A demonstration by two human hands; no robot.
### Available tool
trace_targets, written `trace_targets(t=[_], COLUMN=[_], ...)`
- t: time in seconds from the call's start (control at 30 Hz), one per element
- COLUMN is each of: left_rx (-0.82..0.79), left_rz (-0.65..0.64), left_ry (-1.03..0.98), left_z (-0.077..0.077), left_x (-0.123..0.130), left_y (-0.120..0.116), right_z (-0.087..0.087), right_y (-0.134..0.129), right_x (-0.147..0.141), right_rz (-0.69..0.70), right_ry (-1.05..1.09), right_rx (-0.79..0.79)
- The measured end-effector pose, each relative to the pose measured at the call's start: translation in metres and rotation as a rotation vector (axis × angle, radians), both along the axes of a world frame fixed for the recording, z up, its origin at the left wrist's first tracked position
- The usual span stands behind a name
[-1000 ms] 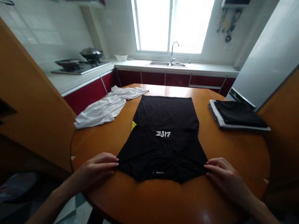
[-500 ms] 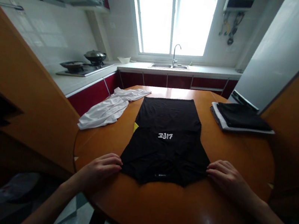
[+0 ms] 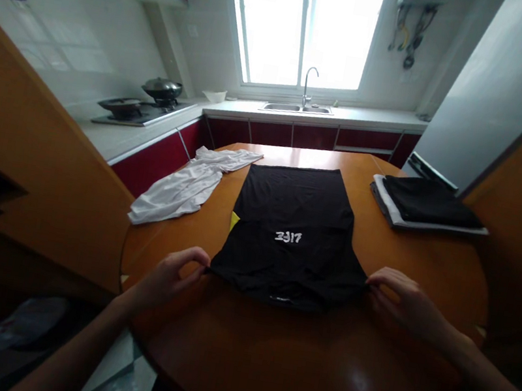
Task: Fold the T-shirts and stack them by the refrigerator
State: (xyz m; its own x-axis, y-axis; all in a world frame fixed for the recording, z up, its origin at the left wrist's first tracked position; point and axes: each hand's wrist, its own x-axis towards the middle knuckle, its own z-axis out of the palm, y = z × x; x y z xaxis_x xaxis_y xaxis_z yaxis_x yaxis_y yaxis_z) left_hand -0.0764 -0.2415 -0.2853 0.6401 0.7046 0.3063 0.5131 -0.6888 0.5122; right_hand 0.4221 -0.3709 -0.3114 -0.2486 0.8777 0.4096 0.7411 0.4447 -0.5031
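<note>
A black T-shirt (image 3: pixel 296 204) with white lettering lies spread on the wooden table (image 3: pixel 293 366), its neck end toward me. My left hand (image 3: pixel 180 268) pinches the shirt's near left corner between thumb and fingers. At the near right corner, my right hand (image 3: pixel 401 297) grips the cloth the same way. The near edge is pulled taut between both hands and looks slightly raised, hiding most of the neckline. A small yellow patch (image 3: pixel 234 220) shows at the shirt's left side.
Left of the shirt lies a crumpled white garment (image 3: pixel 180 189). A stack of folded clothes (image 3: pixel 432 206), black on top, sits at the table's right. Beyond the table are a counter with a sink (image 3: pixel 285 107), a stove with pans (image 3: pixel 161 88) and a fridge (image 3: pixel 484 99).
Both hands have gone from resting by the corners to pinching them. The shirt's near edge has lifted and moved away from me, covering the neckline. The view has shifted slightly.
</note>
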Motion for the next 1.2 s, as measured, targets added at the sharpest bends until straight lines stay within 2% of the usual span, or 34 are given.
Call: trace_targets(t=[0.17, 0.37, 0.5, 0.63, 0.73, 0.87, 1.03, 1.2], left_rx=[-0.046, -0.039, -0.114, -0.189, -0.217, -0.254, -0.313, -0.207], left_rz=[0.068, 0.140, 0.127, 0.077, 0.061, 0.047, 0.028, 0.150], left_ry=[-0.062, -0.154, -0.158, -0.110, -0.034, 0.000, -0.066, -0.176], left_z=[0.014, 0.025, 0.019, -0.003, -0.015, -0.015, 0.002, 0.018], left_x=[0.016, 0.030, 0.042, 0.050, 0.049, 0.046, 0.046, 0.051], left_y=[0.039, 0.098, 0.140, 0.176, 0.186, 0.182, 0.181, 0.201], right_z=[0.029, 0.058, 0.053, 0.032, 0.018, 0.012, 0.025, 0.044], right_y=[0.033, 0.097, 0.147, 0.187, 0.198, 0.192, 0.189, 0.213], right_x=[0.008, 0.022, 0.032, 0.040, 0.043, 0.045, 0.046, 0.058], right_rz=[-0.016, -0.032, 0.032, 0.038, 0.038, 0.025, 0.054, -0.014], right_ry=[0.024, 0.026, 0.004, 0.058, 0.109, 0.132, 0.167, 0.177], right_rx=[-0.198, -0.283, -0.451, -0.567, -0.604, -0.675, -0.616, -0.447])
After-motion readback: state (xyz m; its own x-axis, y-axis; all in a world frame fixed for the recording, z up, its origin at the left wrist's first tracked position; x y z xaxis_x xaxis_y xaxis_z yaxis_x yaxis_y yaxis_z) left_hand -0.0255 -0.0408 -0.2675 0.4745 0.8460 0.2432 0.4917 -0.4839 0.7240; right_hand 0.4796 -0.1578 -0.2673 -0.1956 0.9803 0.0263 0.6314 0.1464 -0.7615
